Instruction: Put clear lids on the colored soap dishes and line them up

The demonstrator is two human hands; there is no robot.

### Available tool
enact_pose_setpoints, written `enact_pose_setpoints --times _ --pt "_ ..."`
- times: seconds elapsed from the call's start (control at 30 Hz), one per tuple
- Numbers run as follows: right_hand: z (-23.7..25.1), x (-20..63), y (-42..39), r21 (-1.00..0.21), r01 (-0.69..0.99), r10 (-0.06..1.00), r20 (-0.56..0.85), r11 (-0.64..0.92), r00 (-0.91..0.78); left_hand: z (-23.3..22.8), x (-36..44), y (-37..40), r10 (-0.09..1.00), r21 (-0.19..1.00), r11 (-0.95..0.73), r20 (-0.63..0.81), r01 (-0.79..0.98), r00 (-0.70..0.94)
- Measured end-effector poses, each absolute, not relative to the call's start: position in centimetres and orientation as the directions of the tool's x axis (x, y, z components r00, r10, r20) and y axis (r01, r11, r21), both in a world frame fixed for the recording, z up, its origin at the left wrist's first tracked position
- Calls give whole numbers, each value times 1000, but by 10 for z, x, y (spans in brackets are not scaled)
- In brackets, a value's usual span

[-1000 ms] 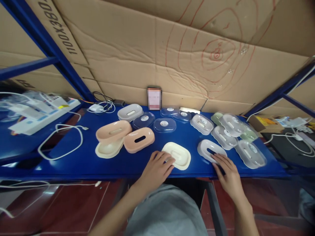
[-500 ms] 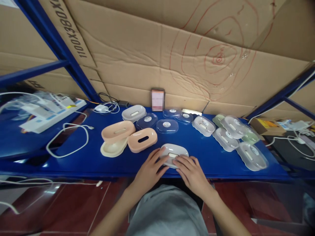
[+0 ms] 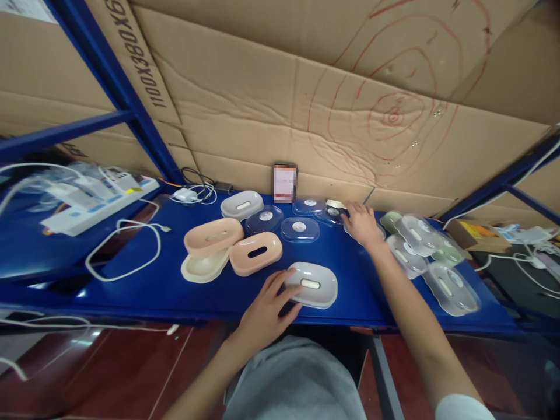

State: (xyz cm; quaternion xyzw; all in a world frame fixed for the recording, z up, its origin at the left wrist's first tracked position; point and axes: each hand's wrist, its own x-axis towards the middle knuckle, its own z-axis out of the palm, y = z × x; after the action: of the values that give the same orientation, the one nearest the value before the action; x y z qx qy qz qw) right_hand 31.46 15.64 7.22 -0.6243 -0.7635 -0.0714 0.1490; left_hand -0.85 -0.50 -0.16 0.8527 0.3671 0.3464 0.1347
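In front of me on the blue table lies a grey soap dish [image 3: 322,291] with a pale slot piece in its middle. My left hand [image 3: 269,306] holds its left end, fingers over the rim and thumb at the near side. Farther back, my right hand [image 3: 362,223] reaches out, fingers extended at the right edge of a clear lid [image 3: 328,218] with a round label. Beneath that hand, a lidded grey soap dish [image 3: 380,233] is mostly covered. Beside it are more clear lids [image 3: 300,236].
Peach soap dishes [image 3: 273,251], a cream piece [image 3: 199,269] and another grey dish [image 3: 254,201] are at left. Several lidded dishes [image 3: 450,291] cluster at right. A phone-like screen [image 3: 284,184] leans on the cardboard [image 3: 227,105]. A power strip [image 3: 100,207] and white cable [image 3: 122,277] lie far left.
My right hand has left the near grey soap dish and moved forward and right to the clear lid at the back. My left hand stays on the dish. The view has shifted slightly.
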Motion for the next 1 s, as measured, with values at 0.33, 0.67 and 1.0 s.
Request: enact_pose_setpoints --times 0.33,0.67,1.0 --pt "25 273 95 -256 830 860 275 496 -430 -2 -13 -6 787 622 -612 412 489 460" --pt "37 277 -13 -452 654 795 328 606 -510 -8 -13 1 873 774 -451 279 444 401" --pt "8 264 -35 -310 667 723 447 678 -527 -8 -15 2 856 779 -447 231 439 463"
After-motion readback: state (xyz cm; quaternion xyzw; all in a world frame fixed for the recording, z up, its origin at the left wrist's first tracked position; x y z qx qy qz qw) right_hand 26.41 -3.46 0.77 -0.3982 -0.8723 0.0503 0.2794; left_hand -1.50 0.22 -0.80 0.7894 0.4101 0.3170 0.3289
